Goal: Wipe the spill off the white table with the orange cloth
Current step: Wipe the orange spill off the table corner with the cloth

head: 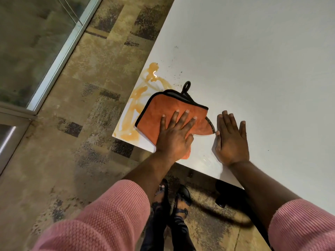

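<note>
Wiping under way. Left hand (172,136) presses flat on the orange cloth (163,115) at frame centre, fingers (183,117) spread, pinching nothing. Right hand (231,140) lies flat on bare tabletop (253,60) just right of the cloth, fingers together. Orange-brown spill (139,98) streaks the tabletop corner, left and above the cloth, mostly unwiped. Next move, as judged: push the cloth leftward and up-frame through the streaks, keeping pressure.
</note>
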A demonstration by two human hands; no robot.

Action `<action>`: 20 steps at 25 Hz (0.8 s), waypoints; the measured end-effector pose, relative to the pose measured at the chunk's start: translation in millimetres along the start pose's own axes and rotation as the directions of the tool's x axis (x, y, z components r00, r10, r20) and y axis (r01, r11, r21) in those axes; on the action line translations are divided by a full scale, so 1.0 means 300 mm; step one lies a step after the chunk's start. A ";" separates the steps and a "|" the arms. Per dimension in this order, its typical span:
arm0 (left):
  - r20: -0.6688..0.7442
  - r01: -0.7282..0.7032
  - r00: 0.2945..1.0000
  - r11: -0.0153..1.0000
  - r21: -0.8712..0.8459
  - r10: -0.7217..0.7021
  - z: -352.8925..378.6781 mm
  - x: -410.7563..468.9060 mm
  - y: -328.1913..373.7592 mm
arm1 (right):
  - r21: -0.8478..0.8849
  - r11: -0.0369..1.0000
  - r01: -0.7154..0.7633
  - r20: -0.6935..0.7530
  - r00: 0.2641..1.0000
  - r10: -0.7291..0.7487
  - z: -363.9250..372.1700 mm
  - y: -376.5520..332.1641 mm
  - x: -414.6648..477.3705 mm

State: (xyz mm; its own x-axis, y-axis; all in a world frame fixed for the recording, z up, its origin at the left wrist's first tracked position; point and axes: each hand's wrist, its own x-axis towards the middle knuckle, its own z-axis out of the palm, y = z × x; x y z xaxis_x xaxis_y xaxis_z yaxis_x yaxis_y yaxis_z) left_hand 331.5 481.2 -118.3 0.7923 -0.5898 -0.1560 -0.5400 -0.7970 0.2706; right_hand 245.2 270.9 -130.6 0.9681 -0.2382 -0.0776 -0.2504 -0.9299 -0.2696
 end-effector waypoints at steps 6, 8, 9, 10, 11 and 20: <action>0.101 -0.026 0.994 0.998 -0.052 0.032 0.059 -0.318 0.113 | 0.000 1.000 0.021 0.021 1.000 -0.021 0.007 0.009 -0.011; 0.109 -0.054 0.992 0.997 -0.050 0.059 0.057 -0.326 0.095 | 0.005 1.000 0.013 0.005 1.000 -0.013 0.004 0.008 -0.013; 0.101 -0.078 0.992 0.996 -0.038 0.081 0.048 -0.301 0.079 | 0.007 1.000 0.016 0.004 1.000 -0.016 0.002 0.008 -0.012; 0.102 -0.099 0.990 0.995 -0.024 0.101 0.037 -0.258 0.061 | 0.008 1.000 0.020 0.006 1.000 -0.020 0.000 0.008 -0.007; 0.099 -0.103 0.990 0.995 -0.015 0.104 0.022 -0.196 0.044 | 0.009 1.000 0.019 0.010 1.000 -0.019 -0.003 0.007 -0.002; -0.061 -0.020 0.998 1.000 -0.024 0.018 -0.009 0.086 0.010 | 0.052 0.999 0.013 -0.029 1.000 -0.012 -0.008 0.001 -0.005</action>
State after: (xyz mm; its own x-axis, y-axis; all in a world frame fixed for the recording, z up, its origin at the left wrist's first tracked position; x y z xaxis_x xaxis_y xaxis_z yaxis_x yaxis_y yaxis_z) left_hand 351.2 464.0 -118.9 0.7982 -0.5952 -0.0926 -0.5485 -0.7818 0.2964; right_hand 243.7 270.2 -128.3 0.9709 -0.2351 -0.0465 -0.2374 -0.9173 -0.3197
